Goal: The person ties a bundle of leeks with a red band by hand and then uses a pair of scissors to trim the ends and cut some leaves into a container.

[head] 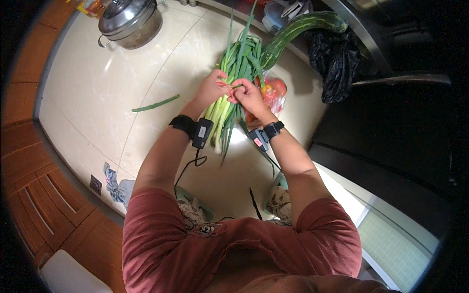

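A bundle of scallions (219, 111) lies on the tiled floor before me, its green leaves away from me and its pale root ends towards me. My left hand (211, 88) and my right hand (251, 98) meet over the middle of the bundle. Between their fingertips is a thin red tie (222, 84), pinched from both sides. Fingers hide most of it, so I cannot tell if it is knotted. Just right of the scallions rests a clear plastic bag of red, tomato-like produce (275, 89), partly behind my right wrist.
A long green striped gourd (289, 38) leans at the back right, near a black plastic bag (335, 66). One cut leaf piece (155, 103) lies on the floor (110, 84) at left. A lidded steel pot (133, 31) stands back left. Wooden cabinets (22, 102) line the left; grey-blue cloth (117, 186) lies nearby.
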`<state>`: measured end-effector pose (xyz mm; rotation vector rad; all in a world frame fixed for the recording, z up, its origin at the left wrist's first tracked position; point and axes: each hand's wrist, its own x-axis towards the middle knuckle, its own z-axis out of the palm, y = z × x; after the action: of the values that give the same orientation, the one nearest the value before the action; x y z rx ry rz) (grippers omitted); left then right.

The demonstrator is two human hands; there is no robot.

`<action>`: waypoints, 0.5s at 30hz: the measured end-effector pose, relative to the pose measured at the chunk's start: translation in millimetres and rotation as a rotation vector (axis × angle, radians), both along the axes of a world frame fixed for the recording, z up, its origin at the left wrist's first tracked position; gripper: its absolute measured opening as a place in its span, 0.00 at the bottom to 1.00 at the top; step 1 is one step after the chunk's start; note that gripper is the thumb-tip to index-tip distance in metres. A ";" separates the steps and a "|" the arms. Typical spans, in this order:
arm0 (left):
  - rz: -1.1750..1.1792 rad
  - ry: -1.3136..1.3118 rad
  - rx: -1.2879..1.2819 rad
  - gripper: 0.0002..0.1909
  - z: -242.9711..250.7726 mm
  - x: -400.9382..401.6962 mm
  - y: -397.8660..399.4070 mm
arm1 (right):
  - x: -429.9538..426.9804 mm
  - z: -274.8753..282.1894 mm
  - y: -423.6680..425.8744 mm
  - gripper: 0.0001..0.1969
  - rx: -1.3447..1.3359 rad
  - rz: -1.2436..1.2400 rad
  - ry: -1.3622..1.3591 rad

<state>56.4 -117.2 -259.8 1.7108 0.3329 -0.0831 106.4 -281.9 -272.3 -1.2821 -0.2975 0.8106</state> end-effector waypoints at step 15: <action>-0.182 -0.512 1.207 0.01 14.1 -8.9 -10.7 | 1.7 10.2 5.1 0.07 -0.337 -0.024 -0.592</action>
<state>47.5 -127.9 -245.7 2.8482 -0.2354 0.5189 108.2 -276.8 -262.1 -1.8319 -0.6333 0.4527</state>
